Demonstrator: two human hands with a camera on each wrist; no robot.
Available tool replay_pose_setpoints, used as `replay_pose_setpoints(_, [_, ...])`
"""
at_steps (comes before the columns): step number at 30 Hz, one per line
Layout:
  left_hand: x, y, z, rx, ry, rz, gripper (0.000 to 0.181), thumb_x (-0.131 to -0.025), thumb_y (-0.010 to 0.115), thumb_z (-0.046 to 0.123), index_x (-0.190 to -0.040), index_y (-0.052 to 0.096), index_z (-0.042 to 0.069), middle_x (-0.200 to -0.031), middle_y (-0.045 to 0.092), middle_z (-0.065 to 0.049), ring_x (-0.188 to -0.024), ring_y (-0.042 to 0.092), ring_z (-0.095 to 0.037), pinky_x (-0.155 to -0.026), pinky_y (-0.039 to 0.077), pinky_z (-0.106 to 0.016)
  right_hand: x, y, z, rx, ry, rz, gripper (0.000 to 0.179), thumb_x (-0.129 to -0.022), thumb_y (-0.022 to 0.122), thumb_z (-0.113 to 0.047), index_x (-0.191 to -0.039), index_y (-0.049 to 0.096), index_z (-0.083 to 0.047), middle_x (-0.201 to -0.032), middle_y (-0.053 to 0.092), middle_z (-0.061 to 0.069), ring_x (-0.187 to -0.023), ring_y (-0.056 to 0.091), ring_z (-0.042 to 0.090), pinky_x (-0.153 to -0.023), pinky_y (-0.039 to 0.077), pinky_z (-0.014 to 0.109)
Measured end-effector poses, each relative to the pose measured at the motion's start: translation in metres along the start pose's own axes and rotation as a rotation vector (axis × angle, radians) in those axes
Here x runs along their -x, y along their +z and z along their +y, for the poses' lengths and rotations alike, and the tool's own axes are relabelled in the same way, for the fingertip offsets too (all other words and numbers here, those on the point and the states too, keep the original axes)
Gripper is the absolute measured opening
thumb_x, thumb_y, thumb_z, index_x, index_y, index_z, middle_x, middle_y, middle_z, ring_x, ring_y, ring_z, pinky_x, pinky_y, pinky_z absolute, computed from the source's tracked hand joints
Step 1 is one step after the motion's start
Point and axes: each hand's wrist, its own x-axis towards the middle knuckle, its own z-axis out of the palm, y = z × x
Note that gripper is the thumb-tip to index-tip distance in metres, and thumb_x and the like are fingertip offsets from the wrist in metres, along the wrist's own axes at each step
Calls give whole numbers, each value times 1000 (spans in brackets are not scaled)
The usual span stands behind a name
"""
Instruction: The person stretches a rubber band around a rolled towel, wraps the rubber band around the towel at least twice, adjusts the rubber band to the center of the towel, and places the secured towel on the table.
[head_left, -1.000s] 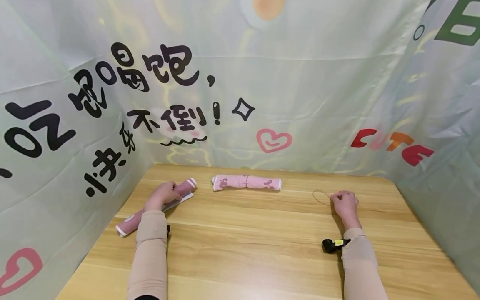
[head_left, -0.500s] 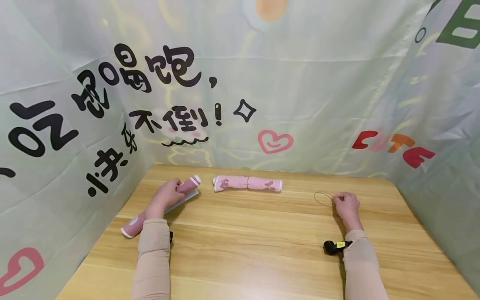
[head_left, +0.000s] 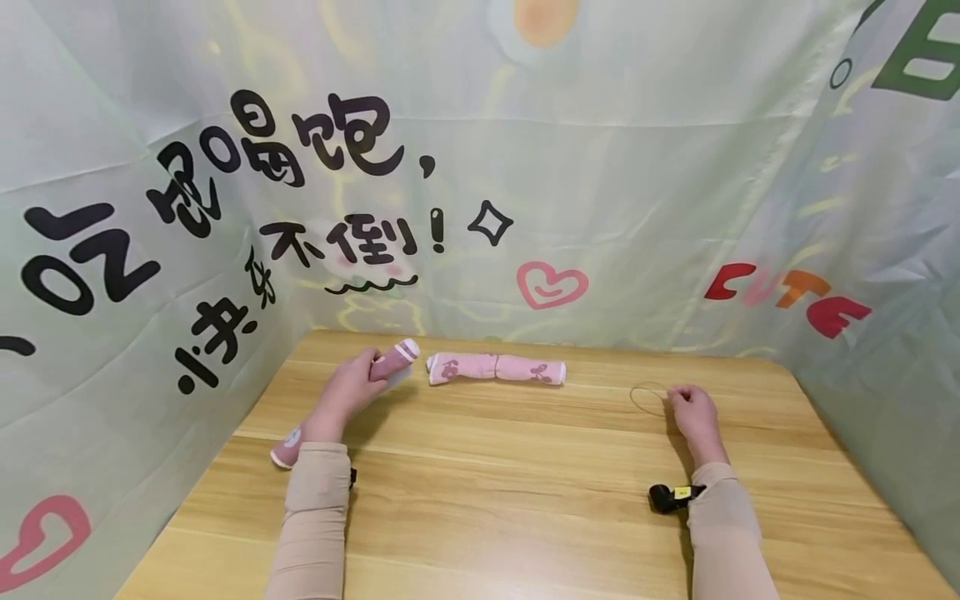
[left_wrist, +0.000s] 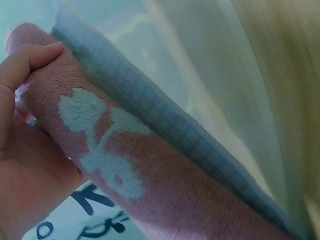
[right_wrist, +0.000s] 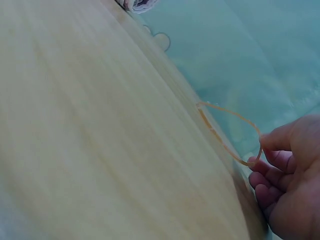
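Note:
My left hand (head_left: 345, 398) grips a dusty-pink rolled towel (head_left: 393, 361), its upper end tilted up toward the back of the table. In the left wrist view the thumb lies over this rolled towel (left_wrist: 165, 185), which shows a pale motif and a loose checked edge (left_wrist: 165, 115) along one side. On the right, my right hand (head_left: 693, 419) pinches a thin tan rubber band (right_wrist: 216, 135) between thumb and fingers, and its loop hangs out to the left. A light-pink rolled towel (head_left: 461, 366) lies at the back, drawn in at its middle by a thin band.
The wooden table (head_left: 495, 492) meets a printed cloth backdrop (head_left: 637, 183) at the back, with more cloth along both sides. A black wrist camera (head_left: 663, 498) sits on the right forearm.
My left hand has lifted the dusty-pink rolled towel's far end and carried it to the right. The right hand stays nearly still with the rubber band.

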Motion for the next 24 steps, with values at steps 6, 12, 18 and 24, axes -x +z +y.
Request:
replay_pose_setpoints(6, [-2, 7, 21, -48, 56, 28, 35, -81, 73, 15, -111, 55, 10, -98, 68, -14, -83, 63, -30, -73, 51, -48, 3, -1, -3, -22, 13, -15, 36, -103, 40, -20, -117, 52, 10, -109, 52, 23, -93, 46, 27, -73, 38, 29])
replay_pose_setpoints(12, [-4, 16, 36, -125, 180, 121, 39, -78, 78, 14, -108, 54, 9, -97, 68, -13, -81, 63, -29, -72, 53, -47, 7, -4, -9, -59, -3, -10, 33, -102, 44, -19, -114, 55, 9, -109, 58, 22, -90, 49, 18, -71, 39, 21])
replay_pose_setpoints(18, [-4, 26, 48, -196, 286, 200, 43, -75, 82, 16, -107, 54, 8, -95, 69, -15, -80, 65, -31, -69, 54, -48, 10, -7, -12, -175, -3, -103, 37, -105, 37, -26, -123, 47, 4, -97, 67, -8, -83, 57, -8, -73, 46, 18])
replay_pose_setpoints(24, [-4, 36, 59, -252, 377, 292, 42, -74, 82, 17, -104, 55, 7, -91, 69, -13, -78, 66, -31, -64, 53, -48, 11, -12, -14, -467, -71, -241, 29, -105, 40, -24, -117, 46, 1, -85, 65, -23, -84, 63, -8, -79, 50, 15])
